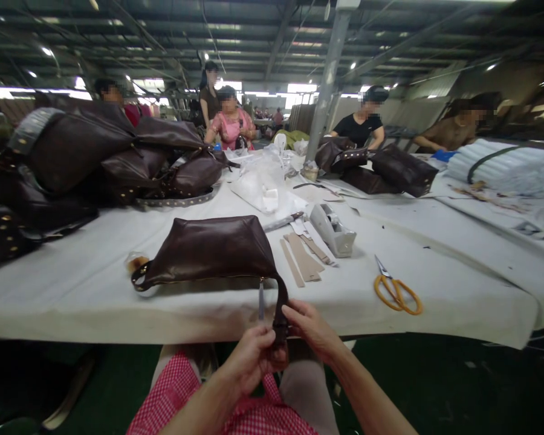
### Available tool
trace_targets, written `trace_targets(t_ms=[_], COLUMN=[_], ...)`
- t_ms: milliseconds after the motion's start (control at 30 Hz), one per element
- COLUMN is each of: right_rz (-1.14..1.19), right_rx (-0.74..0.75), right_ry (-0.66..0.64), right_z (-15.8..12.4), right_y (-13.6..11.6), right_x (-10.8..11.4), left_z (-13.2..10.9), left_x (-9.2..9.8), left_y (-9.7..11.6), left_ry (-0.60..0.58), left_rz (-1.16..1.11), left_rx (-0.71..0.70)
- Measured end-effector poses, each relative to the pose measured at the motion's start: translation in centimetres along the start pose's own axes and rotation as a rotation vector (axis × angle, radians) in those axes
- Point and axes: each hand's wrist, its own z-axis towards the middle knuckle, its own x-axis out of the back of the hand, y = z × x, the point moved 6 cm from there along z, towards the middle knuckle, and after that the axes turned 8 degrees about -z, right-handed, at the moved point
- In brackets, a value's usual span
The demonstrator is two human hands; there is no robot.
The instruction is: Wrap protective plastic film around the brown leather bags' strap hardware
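Note:
A dark brown leather bag [215, 249] lies on the white-covered table [176, 314] in front of me. Its strap [281, 293] runs from the bag's right end over the table's front edge. My left hand [254, 353] is closed on the strap's lower end, below the edge. On the strap's right side, my right hand [310, 326] pinches it a little higher. A zipper pull [261, 299] hangs from the bag just left of the strap. At the bag's left end is a strap loop [140, 278].
Orange-handled scissors [396, 293] lie at the right. Beige strips [303, 260] and a grey tape dispenser [333, 229] sit beyond my right hand. Brown bags [72, 151] are piled at the left, more [403, 169] at the back right. Several people work across the table.

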Motion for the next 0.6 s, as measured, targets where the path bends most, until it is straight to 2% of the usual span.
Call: trace_targets(t_ms=[133,233,300,400,600], right_rz=[0.191,0.258,0.251,0.189,0.104], right_rx=[0.028,0.008,0.01,0.033,0.043], right_ry=[-0.075,-0.045,-0.014,0.055,0.142], right_z=[-0.6,-0.3,0.0,0.5,0.8], right_y=[0.6,1.5,1.9,2.1,1.7], right_x=[-0.6,-0.6,-0.7,-0.6,-0.8], left_z=[-0.4,-0.6,-0.8,-1.2,-2.0], left_x=[-1.0,-1.7,-1.7,-1.0,0.3], left_y=[-0.4,-0.9,-1.1,-0.8,1.9], left_ry=[-0.044,-0.066,-0.061,-0.029,-0.002], left_rz=[-0.294,-0.349,-0.297,-0.122,0.254], left_rx=[0.212,0.315,0.314,0.205,-0.164])
